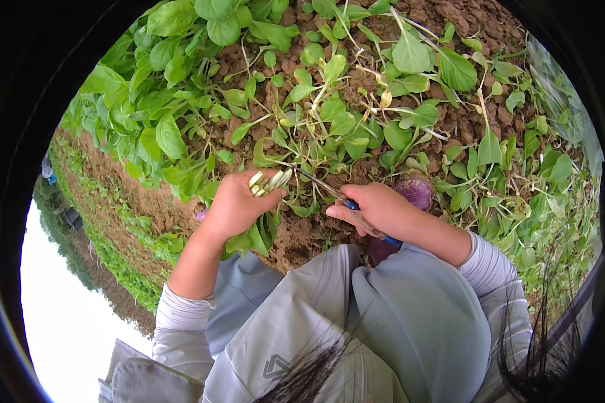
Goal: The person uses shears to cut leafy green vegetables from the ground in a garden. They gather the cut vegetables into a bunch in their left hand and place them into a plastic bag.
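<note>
The left hand (234,205) has its grip closed around a bunch of pale cut stems (269,181), leaves hanging below. The right hand (376,209) grips a blue-handled knife (343,201), blade tip just beside the stems, over the soil (302,235). A purple turnip (417,189) lies behind the right hand.

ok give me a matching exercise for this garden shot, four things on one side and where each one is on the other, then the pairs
Things
1. bunch of cut stems
2. knife
3. purple turnip
4. leafy green plants

Places
A. in the right hand
B. growing in the soil at upper left
C. gripped in the left hand
D. on the ground just beyond the right hand

Pairs: 1-C, 2-A, 3-D, 4-B
</note>
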Demonstrator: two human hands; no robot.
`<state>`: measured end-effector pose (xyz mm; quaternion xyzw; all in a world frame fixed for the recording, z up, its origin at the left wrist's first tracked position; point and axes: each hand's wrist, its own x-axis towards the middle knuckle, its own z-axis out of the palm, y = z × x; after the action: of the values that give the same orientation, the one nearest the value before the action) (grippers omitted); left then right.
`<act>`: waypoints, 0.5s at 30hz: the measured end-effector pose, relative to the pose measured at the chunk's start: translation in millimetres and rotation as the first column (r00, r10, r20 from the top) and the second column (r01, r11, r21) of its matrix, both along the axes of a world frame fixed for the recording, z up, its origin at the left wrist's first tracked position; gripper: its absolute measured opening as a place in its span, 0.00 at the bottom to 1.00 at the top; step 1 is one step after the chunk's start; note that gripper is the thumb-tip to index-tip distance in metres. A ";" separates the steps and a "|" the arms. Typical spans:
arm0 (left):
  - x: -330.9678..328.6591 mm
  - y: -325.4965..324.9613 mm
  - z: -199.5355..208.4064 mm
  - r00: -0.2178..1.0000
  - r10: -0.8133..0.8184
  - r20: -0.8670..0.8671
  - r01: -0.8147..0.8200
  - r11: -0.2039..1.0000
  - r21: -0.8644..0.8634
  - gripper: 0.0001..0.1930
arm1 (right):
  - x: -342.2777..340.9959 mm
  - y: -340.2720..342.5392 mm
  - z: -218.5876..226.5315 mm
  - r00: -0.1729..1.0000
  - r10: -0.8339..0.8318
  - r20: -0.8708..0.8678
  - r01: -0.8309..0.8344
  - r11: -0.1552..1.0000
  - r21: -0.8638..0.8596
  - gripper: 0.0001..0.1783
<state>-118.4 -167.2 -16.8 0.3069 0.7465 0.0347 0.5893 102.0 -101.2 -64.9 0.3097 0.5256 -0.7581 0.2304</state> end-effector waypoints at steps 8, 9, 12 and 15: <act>-38.9 -21.0 -4.3 0.814 -0.362 -0.454 0.395 0.918 -0.025 0.11 | 2.5 3.7 3.0 0.986 -0.152 0.072 0.153 0.988 -0.014 0.25; -54.5 -18.3 -4.4 0.740 -0.385 -0.551 0.409 0.909 -0.085 0.11 | 2.6 3.1 2.4 0.988 -0.141 0.065 0.143 0.990 -0.017 0.25; -107.2 -22.4 -17.6 0.455 -0.468 -0.758 0.453 0.854 -0.256 0.08 | 2.0 0.8 2.5 0.991 -0.119 0.059 0.121 0.992 -0.032 0.25; -137.1 -35.6 -48.7 0.468 -0.528 -0.708 0.529 0.810 -0.254 0.07 | 1.3 0.3 2.6 0.989 -0.135 0.053 0.138 0.989 -0.055 0.24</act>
<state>-255.5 -202.8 -65.4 0.5078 0.7885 -0.2784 0.2070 103.3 -100.9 -62.3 0.3566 0.4750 -0.7793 0.1996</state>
